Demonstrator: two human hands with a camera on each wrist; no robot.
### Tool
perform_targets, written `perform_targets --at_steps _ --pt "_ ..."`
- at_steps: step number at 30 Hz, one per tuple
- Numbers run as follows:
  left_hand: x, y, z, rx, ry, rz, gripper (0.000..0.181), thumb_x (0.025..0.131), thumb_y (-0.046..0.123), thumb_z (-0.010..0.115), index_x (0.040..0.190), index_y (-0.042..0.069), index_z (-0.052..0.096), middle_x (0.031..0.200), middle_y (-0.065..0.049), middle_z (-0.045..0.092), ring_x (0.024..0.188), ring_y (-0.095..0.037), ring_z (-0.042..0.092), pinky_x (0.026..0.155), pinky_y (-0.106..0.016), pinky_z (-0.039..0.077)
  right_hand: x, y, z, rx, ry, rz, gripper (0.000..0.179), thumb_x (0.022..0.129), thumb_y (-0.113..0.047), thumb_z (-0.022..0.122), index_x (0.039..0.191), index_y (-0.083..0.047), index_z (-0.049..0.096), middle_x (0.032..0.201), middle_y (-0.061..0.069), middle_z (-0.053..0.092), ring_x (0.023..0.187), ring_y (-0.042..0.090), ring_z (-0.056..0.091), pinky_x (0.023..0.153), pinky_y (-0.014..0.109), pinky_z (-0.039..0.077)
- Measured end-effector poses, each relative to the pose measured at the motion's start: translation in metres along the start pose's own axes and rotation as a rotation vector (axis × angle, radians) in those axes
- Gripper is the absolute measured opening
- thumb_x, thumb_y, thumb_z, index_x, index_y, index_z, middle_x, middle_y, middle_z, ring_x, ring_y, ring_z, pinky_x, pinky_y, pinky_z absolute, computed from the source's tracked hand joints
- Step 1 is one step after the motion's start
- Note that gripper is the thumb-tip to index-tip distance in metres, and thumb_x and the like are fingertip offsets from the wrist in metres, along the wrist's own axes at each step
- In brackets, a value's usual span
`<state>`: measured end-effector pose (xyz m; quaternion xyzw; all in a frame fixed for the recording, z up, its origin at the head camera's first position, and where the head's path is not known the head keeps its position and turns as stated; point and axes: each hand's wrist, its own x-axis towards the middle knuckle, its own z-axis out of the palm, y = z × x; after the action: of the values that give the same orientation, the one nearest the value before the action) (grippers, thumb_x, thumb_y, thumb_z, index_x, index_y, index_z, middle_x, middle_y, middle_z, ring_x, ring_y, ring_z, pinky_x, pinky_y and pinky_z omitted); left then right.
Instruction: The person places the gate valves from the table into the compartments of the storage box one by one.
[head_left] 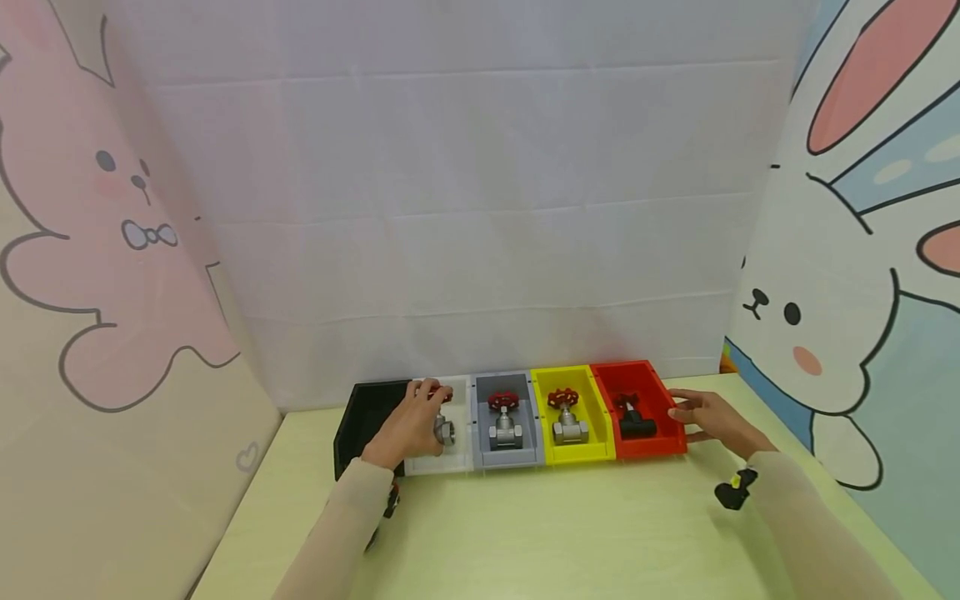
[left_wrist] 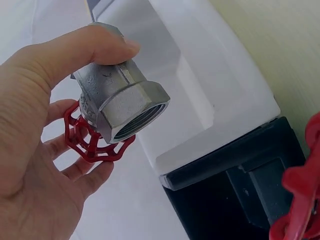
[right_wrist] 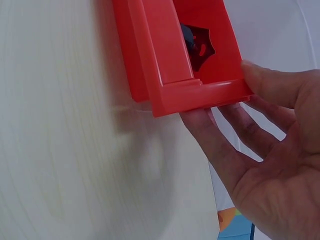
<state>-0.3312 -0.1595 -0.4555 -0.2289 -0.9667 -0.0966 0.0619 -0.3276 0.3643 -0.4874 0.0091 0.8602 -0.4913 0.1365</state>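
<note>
My left hand [head_left: 411, 423] grips a silver gate valve [left_wrist: 122, 95] with a red handwheel over the white bin [head_left: 459, 460]. The thumb lies across the metal body, and the other fingers reach round behind the handwheel [left_wrist: 92, 140]. At the right end of the row, my right hand [head_left: 716, 418] holds the side wall of the red bin [head_left: 675, 442]. Its thumb is on the rim, with the fingers against the outside and underside. Inside that bin lies a black valve [head_left: 636, 423] with a dark red handwheel.
A black bin [head_left: 371, 408] stands left of the white one. The grey bin [head_left: 517, 458] and yellow bin [head_left: 585, 454] each hold a silver valve with a red handwheel. Part of a red lobed object [left_wrist: 300, 190] shows at the left wrist view's edge. A white curtain [head_left: 487, 250] hangs behind.
</note>
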Motion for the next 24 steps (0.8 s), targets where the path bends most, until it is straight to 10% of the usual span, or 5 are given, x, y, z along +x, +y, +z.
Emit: perform_targets --at_steps 13,24 --pt "0.013 -0.002 0.011 -0.065 -0.058 -0.031 0.084 0.066 0.01 0.086 0.14 0.014 0.047 0.141 -0.011 0.04 0.132 -0.034 0.033 0.072 -0.034 0.052 -0.001 -0.001 0.001 0.003 -0.002 -0.002 0.067 0.099 -0.025 0.057 0.152 0.002 0.027 0.139 0.033 0.045 0.117 0.039 0.059 0.088 0.05 0.057" --pt "0.022 0.0 0.021 -0.076 -0.104 -0.037 0.087 0.067 0.01 0.089 0.143 0.012 0.047 0.146 -0.013 0.039 0.134 -0.037 0.032 0.088 -0.046 0.054 0.0 0.001 0.0 0.011 -0.001 -0.001 0.067 0.099 -0.026 0.057 0.153 0.001 0.027 0.14 0.033 0.044 0.117 0.039 0.059 0.089 0.05 0.056"
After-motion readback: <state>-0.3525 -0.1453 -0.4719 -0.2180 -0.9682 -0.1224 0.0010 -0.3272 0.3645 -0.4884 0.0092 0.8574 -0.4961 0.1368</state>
